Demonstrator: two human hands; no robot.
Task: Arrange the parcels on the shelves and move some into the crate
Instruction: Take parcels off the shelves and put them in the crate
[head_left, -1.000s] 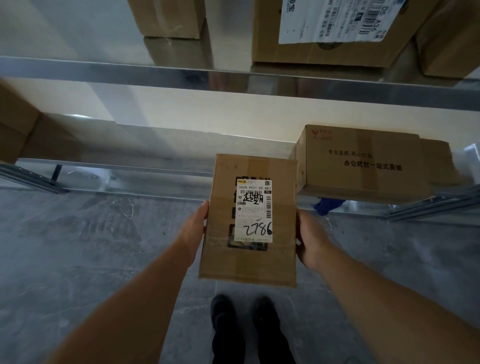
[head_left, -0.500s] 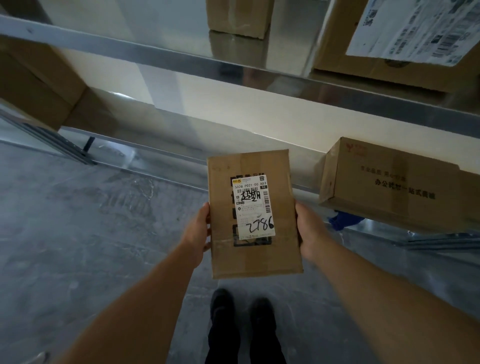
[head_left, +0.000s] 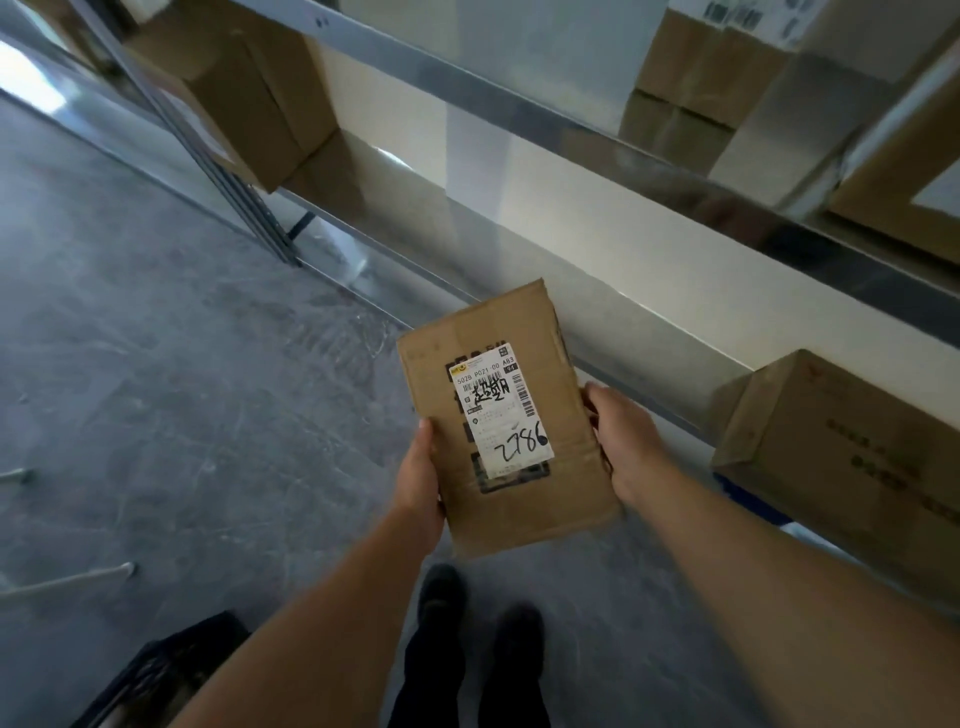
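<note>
Cardboard parcel (head_left: 506, 421), flat, rectangular, between left grip (head_left: 421, 483) and right grip (head_left: 628, 447).

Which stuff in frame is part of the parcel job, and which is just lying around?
Job: labelled parcel, gripped by left hand and right hand; shelves; shelved box; black crate.
Lying about: metal rod on floor; blue item under the shelved box.

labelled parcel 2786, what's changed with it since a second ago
The person has turned left: the shelf rail and printed carton slid right in view, and a dark crate has come into view at lower left. The labelled parcel has tilted, its top now leaning left. Unchanged: the left hand and right hand still grip its two long edges, label up.
</note>
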